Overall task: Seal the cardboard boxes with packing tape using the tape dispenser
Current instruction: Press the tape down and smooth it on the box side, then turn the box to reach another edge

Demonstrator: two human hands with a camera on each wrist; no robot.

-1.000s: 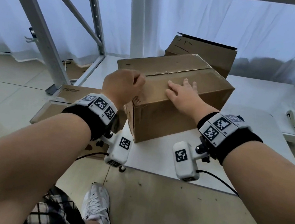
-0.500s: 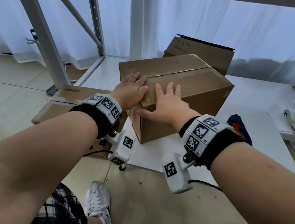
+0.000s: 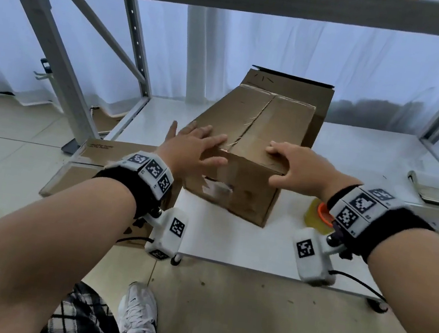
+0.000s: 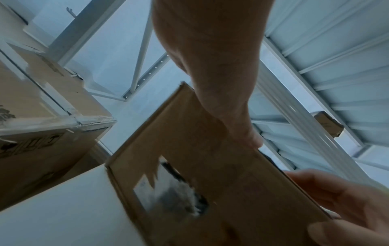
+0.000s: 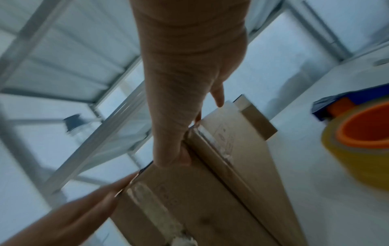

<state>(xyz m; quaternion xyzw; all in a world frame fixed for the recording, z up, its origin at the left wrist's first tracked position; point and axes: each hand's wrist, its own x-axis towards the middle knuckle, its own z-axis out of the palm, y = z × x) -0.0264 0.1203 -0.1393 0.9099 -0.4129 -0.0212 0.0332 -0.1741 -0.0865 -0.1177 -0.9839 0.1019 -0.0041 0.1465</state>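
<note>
Head view: a closed cardboard box [image 3: 245,153] sits near the front edge of a low white platform [image 3: 230,238], its long top seam running away from the person. The left hand [image 3: 192,148] lies on the near left top corner with fingers spread and straight, gripping nothing. The right hand [image 3: 297,168] has fingers bent over the near right top edge and the thumb against the front face, so it holds that corner. The step in hand looks like squaring the box up for taping. The tape dispenser [image 3: 318,215], yellow roll on an orange core, stands on the platform just right of the box, partly behind the right wrist. The next move likely calls for the right hand to let go and pick it up while the left steadies the flaps. A second box [image 3: 288,87] stands behind, at the back of the platform.

Left wrist view: the left hand's [image 4: 210,66] thumb rests on the box's [image 4: 210,183] upper edge. A torn label patch on the front face is too blurred to read. Dark printing on a neighbouring carton [image 4: 42,116] is illegible.

Right wrist view: the right hand's [image 5: 185,83] thumb presses the box [image 5: 210,191] front, and the tape roll [image 5: 362,146] is near the right. No brand is readable.
</note>
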